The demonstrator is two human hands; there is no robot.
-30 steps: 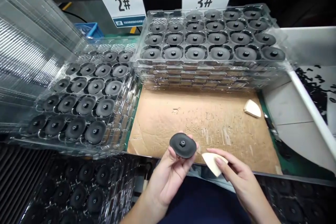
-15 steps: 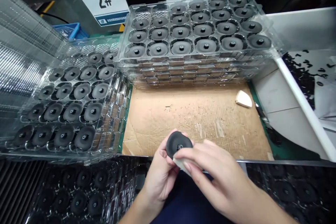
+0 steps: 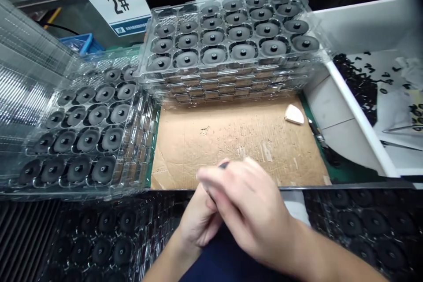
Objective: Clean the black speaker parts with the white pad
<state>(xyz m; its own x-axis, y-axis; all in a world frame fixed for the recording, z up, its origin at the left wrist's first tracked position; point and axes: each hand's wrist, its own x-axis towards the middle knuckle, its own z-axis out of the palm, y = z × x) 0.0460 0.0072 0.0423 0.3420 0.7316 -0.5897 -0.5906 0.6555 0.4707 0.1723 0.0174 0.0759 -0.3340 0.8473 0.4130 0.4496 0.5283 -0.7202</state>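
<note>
My left hand [image 3: 200, 220] is closed round a black round rubber-like part [image 3: 224, 165], of which only a dark sliver of rim shows. Bent across the top of it, my right hand [image 3: 249, 202] covers most of that part, its fingers curled down. The white pad seen in those fingers a moment earlier is hidden now. Both hands are together at the front edge of a cardboard sheet [image 3: 211, 141].
Stacked clear trays [image 3: 198, 70] of black round parts stand behind the cardboard, with another stack [image 3: 132, 150] at left. A white wedge-shaped block [image 3: 294, 114] and a dark-handled tool [image 3: 319, 136] lie at right, beside a white bin [image 3: 360, 116] with small black pieces.
My right hand has swung up and left over the black round part, hiding its face and the white pad. The view has shifted slightly.
</note>
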